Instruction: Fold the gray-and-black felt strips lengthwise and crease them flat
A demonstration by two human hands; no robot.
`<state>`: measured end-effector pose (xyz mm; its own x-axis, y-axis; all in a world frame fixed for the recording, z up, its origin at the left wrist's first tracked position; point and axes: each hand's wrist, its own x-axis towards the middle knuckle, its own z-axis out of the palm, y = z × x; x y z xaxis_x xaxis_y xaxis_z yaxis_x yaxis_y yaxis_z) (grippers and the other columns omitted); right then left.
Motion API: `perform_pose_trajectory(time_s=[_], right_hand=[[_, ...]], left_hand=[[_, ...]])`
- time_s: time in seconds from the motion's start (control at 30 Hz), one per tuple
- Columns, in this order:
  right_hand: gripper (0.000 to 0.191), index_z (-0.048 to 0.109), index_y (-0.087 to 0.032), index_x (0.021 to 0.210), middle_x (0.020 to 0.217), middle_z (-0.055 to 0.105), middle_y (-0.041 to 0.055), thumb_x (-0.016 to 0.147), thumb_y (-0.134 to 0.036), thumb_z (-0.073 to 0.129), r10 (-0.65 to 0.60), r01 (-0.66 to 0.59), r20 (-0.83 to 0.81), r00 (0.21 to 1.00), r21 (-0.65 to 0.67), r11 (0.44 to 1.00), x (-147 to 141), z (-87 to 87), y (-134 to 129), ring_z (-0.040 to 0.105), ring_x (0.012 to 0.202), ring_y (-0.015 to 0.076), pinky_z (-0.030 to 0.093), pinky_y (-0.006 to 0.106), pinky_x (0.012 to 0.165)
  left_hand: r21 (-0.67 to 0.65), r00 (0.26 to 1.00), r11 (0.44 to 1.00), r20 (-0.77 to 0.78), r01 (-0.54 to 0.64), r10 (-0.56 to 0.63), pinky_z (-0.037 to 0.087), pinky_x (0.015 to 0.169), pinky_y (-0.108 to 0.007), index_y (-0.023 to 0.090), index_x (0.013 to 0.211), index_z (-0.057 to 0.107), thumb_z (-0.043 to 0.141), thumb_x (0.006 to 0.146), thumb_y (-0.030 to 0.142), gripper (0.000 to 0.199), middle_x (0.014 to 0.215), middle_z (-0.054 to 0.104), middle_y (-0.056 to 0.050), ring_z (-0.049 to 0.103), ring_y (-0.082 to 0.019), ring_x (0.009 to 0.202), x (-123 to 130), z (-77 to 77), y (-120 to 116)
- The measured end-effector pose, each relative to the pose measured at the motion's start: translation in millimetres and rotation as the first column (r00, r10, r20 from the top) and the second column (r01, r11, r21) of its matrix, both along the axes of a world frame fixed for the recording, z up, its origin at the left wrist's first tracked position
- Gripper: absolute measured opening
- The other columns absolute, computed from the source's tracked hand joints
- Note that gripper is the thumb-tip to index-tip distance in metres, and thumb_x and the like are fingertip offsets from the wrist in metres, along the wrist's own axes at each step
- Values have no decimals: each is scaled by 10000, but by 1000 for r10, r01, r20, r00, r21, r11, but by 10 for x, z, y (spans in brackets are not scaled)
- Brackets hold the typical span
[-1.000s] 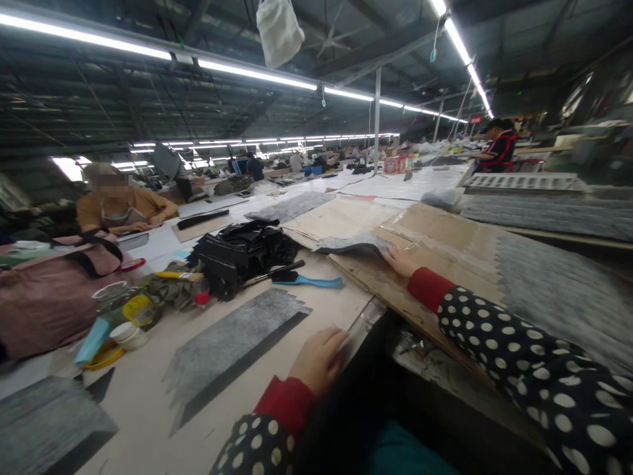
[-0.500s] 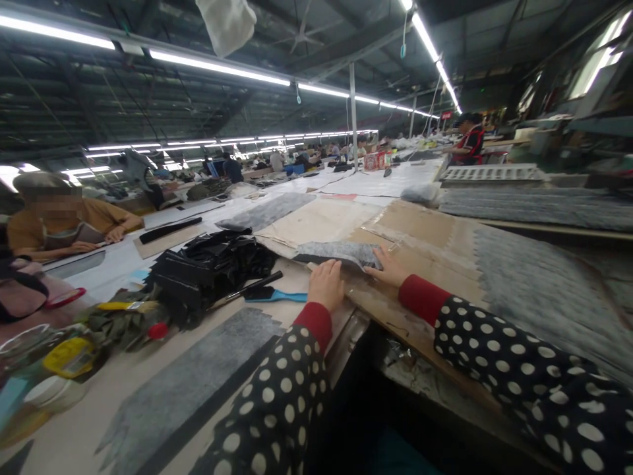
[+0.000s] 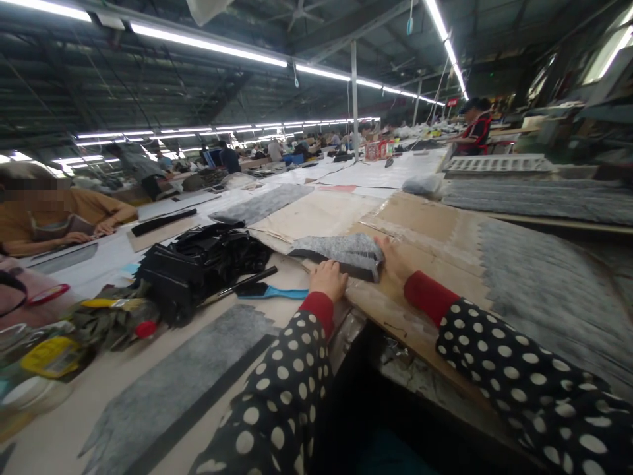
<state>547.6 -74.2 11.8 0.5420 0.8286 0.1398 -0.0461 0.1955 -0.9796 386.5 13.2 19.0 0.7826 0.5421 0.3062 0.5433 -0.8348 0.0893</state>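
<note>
A grey felt-like fabric piece [image 3: 341, 247] with a black border lies on the cardboard, its right end raised and curled. Bent over its near edge are the fingers of my left hand [image 3: 328, 280]; the thumb is hidden. My right hand [image 3: 394, 261] grips the raised right end, its fingers partly behind the fabric. Just left of my left hand, a blue-handled brush [image 3: 279, 292] rests beside a dark rod [image 3: 247, 284]. Nearer me on the left, a larger grey piece with a black border [image 3: 198, 376] lies flat.
A heap of black pieces [image 3: 198, 264] stands left of the brush. Jars and a yellow container [image 3: 52, 356] crowd the left edge. Grey sheets [image 3: 548, 284] lie at right, near stacked sheets [image 3: 534, 198]. A co-worker [image 3: 64, 211] sits across the table at left.
The fabric's right end has curled up, showing more of its black border. My right hand has moved slightly right and turned around that end. My left hand stays nearly in place.
</note>
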Motion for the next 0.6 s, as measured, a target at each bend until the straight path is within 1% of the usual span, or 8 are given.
perform_pose_trajectory(time_s=[0.07, 0.1, 0.17, 0.23, 0.3, 0.4, 0.47, 0.6], right_hand=[[746, 172, -266, 1328, 1278, 412, 61, 722, -700, 191, -21, 21, -118, 993, -5, 1000, -11, 98, -54, 402, 1151, 183, 303, 389, 968], [730, 136, -272, 1334, 1263, 428, 67, 735, -687, 175, -66, 64, -159, 985, -23, 998, 10, 137, -90, 426, 1130, 172, 321, 383, 953], [679, 83, -273, 1339, 1284, 402, 72, 772, -638, 162, -194, 182, -184, 963, -84, 980, 93, 196, -172, 408, 1146, 146, 322, 371, 949], [609, 87, -263, 1337, 1337, 324, 70, 812, -565, 145, -305, 284, -161, 939, -142, 948, 187, 253, -258, 346, 1191, 133, 302, 367, 960], [547, 128, -254, 1332, 1367, 266, 66, 840, -492, 127, -330, 310, -111, 937, -165, 936, 244, 329, -338, 315, 1210, 142, 305, 370, 958], [500, 199, -244, 1316, 1362, 273, 73, 853, -429, 161, -266, 266, 17, 964, -104, 958, 199, 490, -417, 320, 1208, 170, 344, 373, 927], [469, 265, -262, 1288, 1347, 301, 57, 851, -423, 209, -182, 190, 156, 971, -43, 981, 67, 612, -425, 314, 1211, 185, 359, 397, 910], [397, 409, -290, 1183, 1267, 405, 18, 807, -415, 384, 28, -33, 405, 914, 5, 999, -475, 798, -355, 373, 1164, 203, 391, 426, 871]], left_hand=[[-16, 1000, 1000, -10, -10, 10, 284, 935, -387, 194, 1103, 473, 327, 819, 402, 381, 1225, 450, -56, 355, -208, 1133, 2, 9, -18], [-31, 1000, 999, -17, -16, 16, 269, 948, -401, 195, 1123, 462, 314, 820, 412, 400, 1248, 432, -56, 339, -211, 1152, 5, 13, -23], [-88, 999, 996, -44, -27, 23, 228, 974, -440, 190, 1169, 429, 290, 819, 448, 457, 1301, 377, -58, 294, -222, 1195, 6, 21, -24], [-167, 997, 986, -72, -18, 6, 187, 992, -472, 186, 1226, 368, 263, 816, 484, 518, 1344, 313, -61, 244, -228, 1232, -21, 30, -22], [-212, 998, 977, -60, 19, -33, 154, 1005, -482, 188, 1264, 310, 264, 818, 482, 537, 1362, 279, -61, 216, -222, 1250, -104, 37, -46], [-159, 992, 979, 21, 126, -125, 119, 1017, -481, 209, 1250, 326, 352, 807, 421, 492, 1350, 304, -55, 232, -208, 1244, -354, 31, -192], [-125, 979, 971, 49, 205, -200, 131, 1017, -475, 231, 1209, 376, 401, 796, 379, 440, 1322, 350, -47, 272, -198, 1221, -580, 11, -358], [-136, 945, 935, 30, 328, -327, 207, 1001, -421, 260, 1146, 444, 435, 793, 314, 357, 1255, 432, -29, 356, -179, 1159, -1135, -20, -687]])
